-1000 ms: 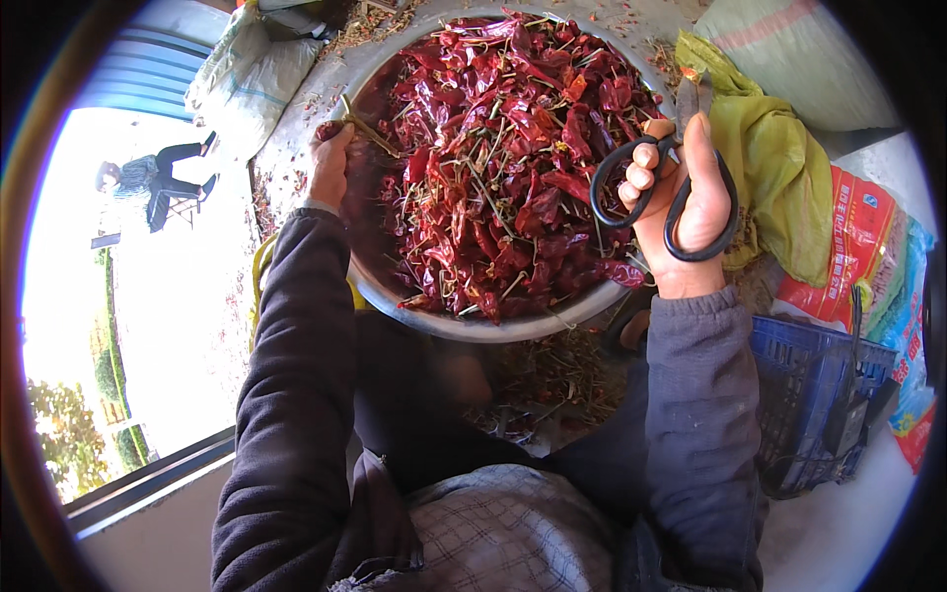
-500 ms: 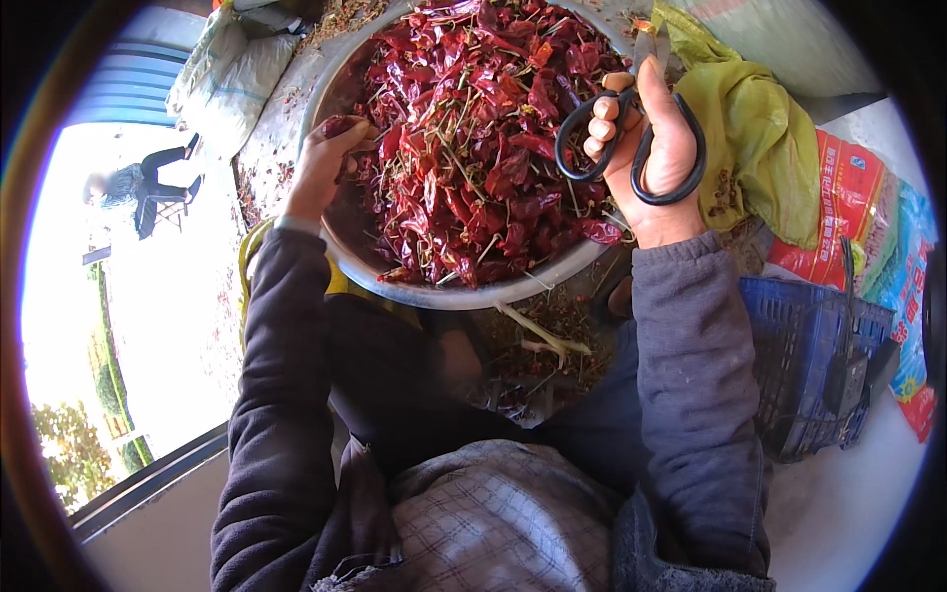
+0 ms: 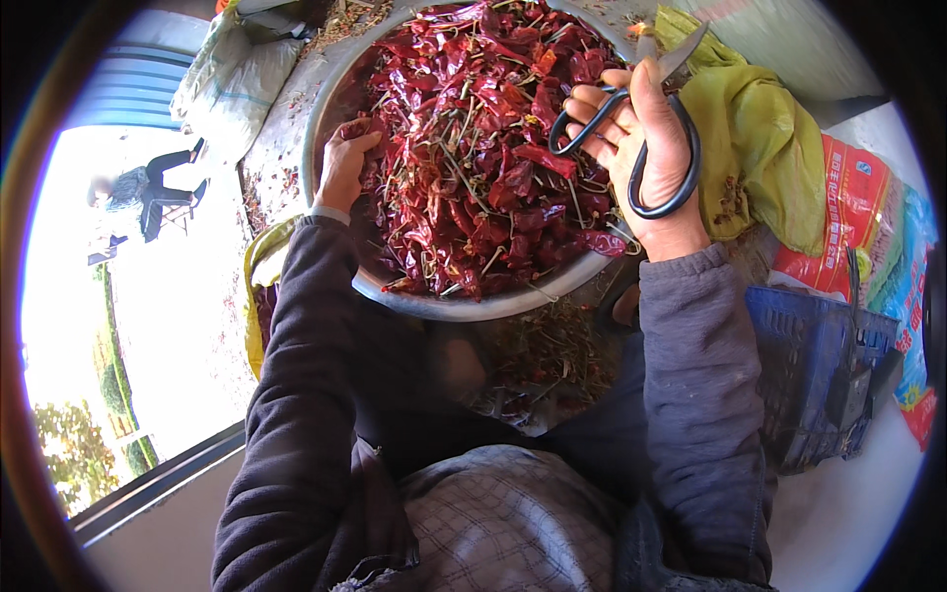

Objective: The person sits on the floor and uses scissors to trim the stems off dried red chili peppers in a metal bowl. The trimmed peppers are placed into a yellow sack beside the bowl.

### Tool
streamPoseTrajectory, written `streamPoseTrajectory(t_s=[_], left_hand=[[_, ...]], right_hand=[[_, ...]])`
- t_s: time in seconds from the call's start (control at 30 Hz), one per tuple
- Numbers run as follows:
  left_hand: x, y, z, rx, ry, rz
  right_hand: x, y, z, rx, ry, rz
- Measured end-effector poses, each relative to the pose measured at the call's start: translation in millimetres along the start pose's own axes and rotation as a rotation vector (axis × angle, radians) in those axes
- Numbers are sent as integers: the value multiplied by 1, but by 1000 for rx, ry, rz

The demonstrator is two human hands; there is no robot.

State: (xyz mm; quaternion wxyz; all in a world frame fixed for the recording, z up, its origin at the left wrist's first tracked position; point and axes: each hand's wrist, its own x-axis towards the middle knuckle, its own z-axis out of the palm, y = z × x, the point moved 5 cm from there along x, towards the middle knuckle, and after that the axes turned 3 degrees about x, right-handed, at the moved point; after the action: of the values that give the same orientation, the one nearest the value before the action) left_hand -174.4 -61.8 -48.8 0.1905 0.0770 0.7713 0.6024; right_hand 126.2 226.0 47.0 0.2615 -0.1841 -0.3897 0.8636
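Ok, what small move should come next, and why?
Perhaps have the left hand pick out one of the red peppers by its stem: that hand is at their left edge, stems show among them, and the right hand holds the scissors, which look open. I can't tell whether the left hand grips one.

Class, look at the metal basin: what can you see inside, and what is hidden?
A heap of dried red chilies lies inside the metal basin. The left hand hides part of the left side; the heap covers the bottom, which cannot be seen.
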Motion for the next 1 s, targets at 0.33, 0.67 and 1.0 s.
streamPoseTrajectory(t_s=[0.33,0.67,1.0], left_hand=[[-111,58,76,-470,-317,-116],[-158,81,127,-453,-607,-244],[-151,92,109,325,-324,552]], right_hand=[[-10,54,36,-732,-235,-45],[-12,63,49,-503,-227,221],[-22,77,53,-349,-265,356]])
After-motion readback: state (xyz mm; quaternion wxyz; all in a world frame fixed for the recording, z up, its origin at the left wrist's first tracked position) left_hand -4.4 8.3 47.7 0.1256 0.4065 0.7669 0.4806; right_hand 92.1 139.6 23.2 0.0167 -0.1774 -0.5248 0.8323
